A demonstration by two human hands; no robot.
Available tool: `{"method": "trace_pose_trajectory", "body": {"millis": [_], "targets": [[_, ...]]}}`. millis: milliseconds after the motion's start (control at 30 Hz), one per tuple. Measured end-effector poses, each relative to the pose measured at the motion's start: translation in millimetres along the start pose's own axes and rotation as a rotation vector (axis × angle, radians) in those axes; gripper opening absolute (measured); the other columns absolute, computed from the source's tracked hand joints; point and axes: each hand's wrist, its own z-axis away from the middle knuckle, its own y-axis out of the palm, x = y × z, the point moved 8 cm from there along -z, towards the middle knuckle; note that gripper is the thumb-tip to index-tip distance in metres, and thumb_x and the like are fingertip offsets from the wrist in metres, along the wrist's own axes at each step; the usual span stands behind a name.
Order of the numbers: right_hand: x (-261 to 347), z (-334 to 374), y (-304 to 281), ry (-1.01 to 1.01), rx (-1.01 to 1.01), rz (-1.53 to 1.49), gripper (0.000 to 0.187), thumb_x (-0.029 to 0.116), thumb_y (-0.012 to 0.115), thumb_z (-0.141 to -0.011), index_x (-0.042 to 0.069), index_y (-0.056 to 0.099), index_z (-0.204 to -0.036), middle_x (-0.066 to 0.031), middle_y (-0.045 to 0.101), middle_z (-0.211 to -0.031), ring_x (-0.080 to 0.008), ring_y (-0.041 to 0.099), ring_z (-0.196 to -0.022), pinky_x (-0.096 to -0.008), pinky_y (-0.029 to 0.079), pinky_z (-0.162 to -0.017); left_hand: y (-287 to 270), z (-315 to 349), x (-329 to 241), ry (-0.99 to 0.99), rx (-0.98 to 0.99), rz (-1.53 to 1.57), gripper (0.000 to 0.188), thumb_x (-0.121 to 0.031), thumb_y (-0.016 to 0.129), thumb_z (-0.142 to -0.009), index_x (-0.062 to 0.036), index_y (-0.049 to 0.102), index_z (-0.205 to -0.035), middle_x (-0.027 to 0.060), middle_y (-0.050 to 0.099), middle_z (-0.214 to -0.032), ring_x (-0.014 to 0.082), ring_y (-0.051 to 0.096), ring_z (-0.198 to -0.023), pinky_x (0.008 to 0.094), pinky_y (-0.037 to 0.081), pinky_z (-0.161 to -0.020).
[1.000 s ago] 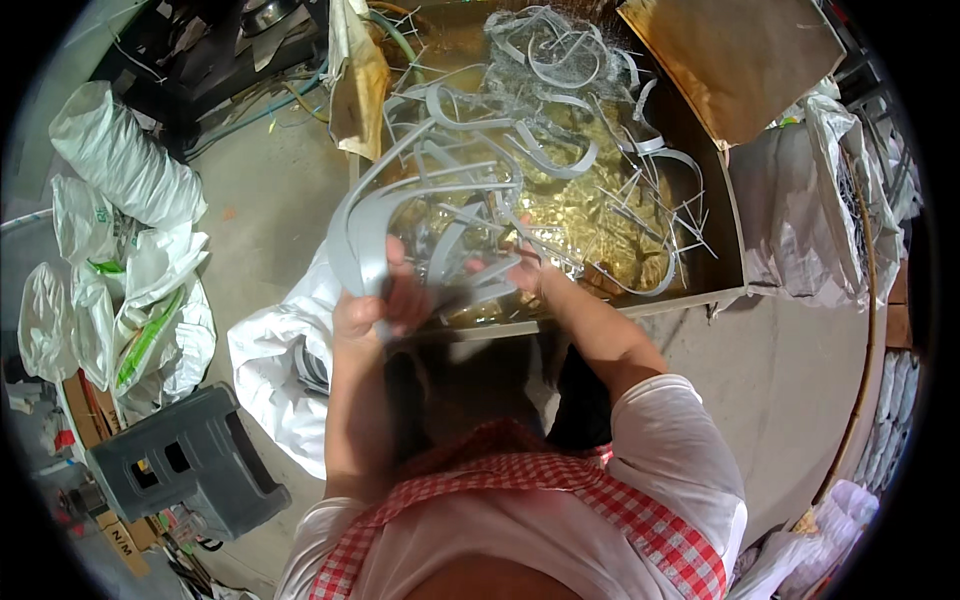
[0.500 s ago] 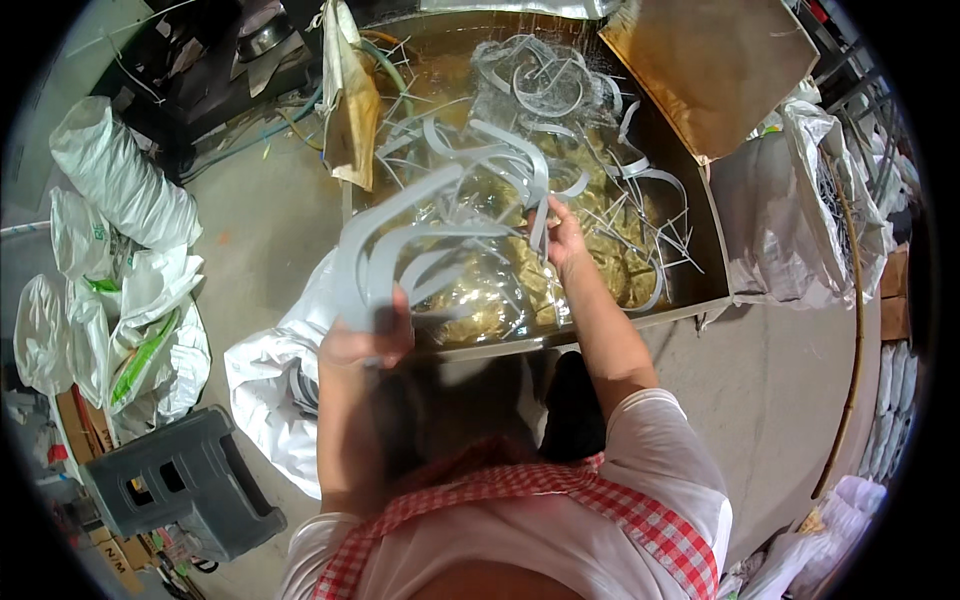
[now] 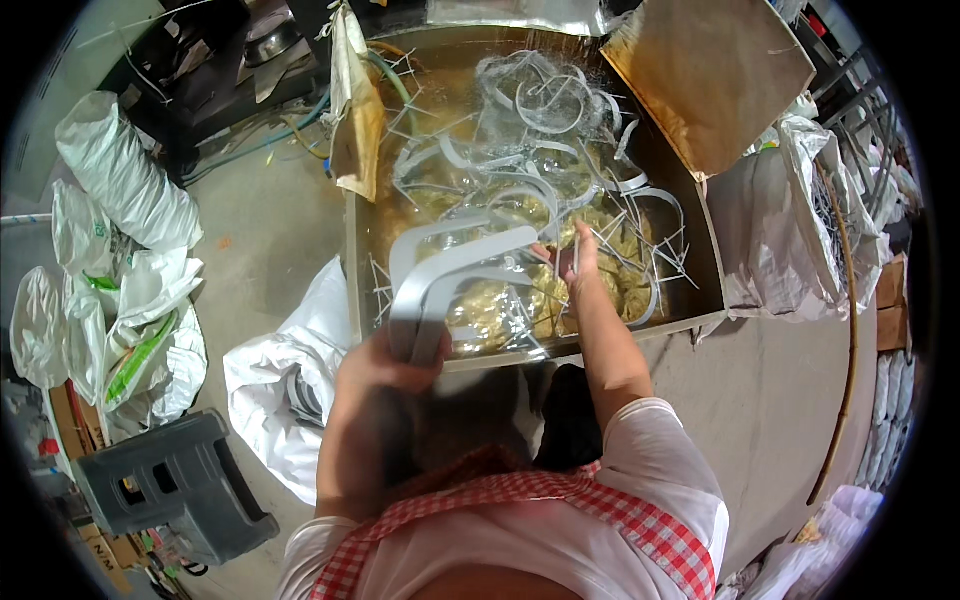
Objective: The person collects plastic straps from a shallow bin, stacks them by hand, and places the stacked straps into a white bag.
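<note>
My left hand (image 3: 388, 366) is closed round a bundle of curved grey plastic-looking strips (image 3: 437, 268) at the near left edge of a wide metal tank (image 3: 711, 258). The strips rise from the fist and bend to the right. Over the middle of the tank, my right hand (image 3: 580, 262) has its thumb and fingers apart, with no strip visibly gripped. It is just below more curved strips (image 3: 535, 190) lying tangled in the water. Gold-brown crumpled material (image 3: 610, 225) shows beneath them.
A white sack (image 3: 285, 400) with grey pieces inside stands left of the tank. A dark plastic step stool (image 3: 180, 490) is at the lower left. Stained boards (image 3: 710, 80) lean over the tank's far right. A large white bag (image 3: 765, 240) and a long stick (image 3: 850, 340) are at the right.
My left hand has moved slightly right and down with its strips, which now stand closer together. My right hand has come off the strip it was touching and lowered slightly.
</note>
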Motion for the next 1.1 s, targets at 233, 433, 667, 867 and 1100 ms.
{"method": "trace_pose_trajectory", "body": {"millis": [233,433,667,867,1100], "targets": [[18.1,-30.3,15.2,-0.053,0.415,-0.113,0.025,0.01,0.054,-0.078,-0.007,0.048,-0.094,-0.0107,0.054,-0.075,-0.0185,0.052,-0.061,-0.0272,0.045,-0.051,-7.6,-6.9,0.1,0.004,-0.164,-0.092,0.037,-0.009,0.067,-0.057,0.0012,0.052,-0.089,0.007,0.051,-0.056,0.0133,0.048,-0.045,0.0249,0.035,-0.04],[34.4,59.4,83.9,-0.78,0.426,0.632,0.087,-0.008,0.053,-0.07,0.009,0.001,-0.139,-0.0092,0.053,-0.079,-0.0137,0.049,-0.056,-0.0257,0.041,-0.048,-11.7,-64.5,37.1,-0.031,-0.331,-0.238,0.026,-0.011,0.058,-0.075,-0.0008,0.051,-0.097,0.005,0.052,-0.062,0.0125,0.047,-0.046,0.0257,0.038,-0.04],[3.4,149.0,114.0,-1.091,0.55,0.803,0.09,-0.006,0.055,-0.066,0.008,0.006,-0.14,-0.0199,0.039,-0.124,-0.0205,0.048,-0.102,-0.029,0.044,-0.08,5.0,-86.1,45.0,-0.154,-0.277,-0.435,0.025,-0.01,0.056,-0.073,0.0033,0.054,-0.094,0.0094,0.059,-0.068,0.0134,0.056,-0.05,0.027,0.045,-0.045],[85.7,75.8,50.2,-1.337,-0.128,0.898,0.082,0.009,0.054,-0.071,-0.003,0.008,-0.137,-0.0251,0.04,-0.122,-0.0309,0.046,-0.11,-0.0392,0.037,-0.094,-4.4,-46.0,13.8,0.125,-0.336,0.234,0.024,-0.004,0.053,-0.075,0.0004,0.048,-0.099,0.0061,0.053,-0.061,0.0121,0.048,-0.043,0.0293,0.039,-0.043],[62.0,-18.1,-44.8,-0.46,-0.108,-0.43,0.017,0.015,0.043,-0.08,0.011,0.037,-0.065,-0.0007,0.035,-0.057,-0.0113,0.028,-0.043,-0.0248,0.025,-0.039,-19.1,-39.1,-7.0,0.482,-0.171,0.839,0.027,-0.014,0.043,-0.078,-0.0075,0.045,-0.105,-0.0006,0.042,-0.059,0.012,0.041,-0.049,0.027,0.037,-0.057]]}}
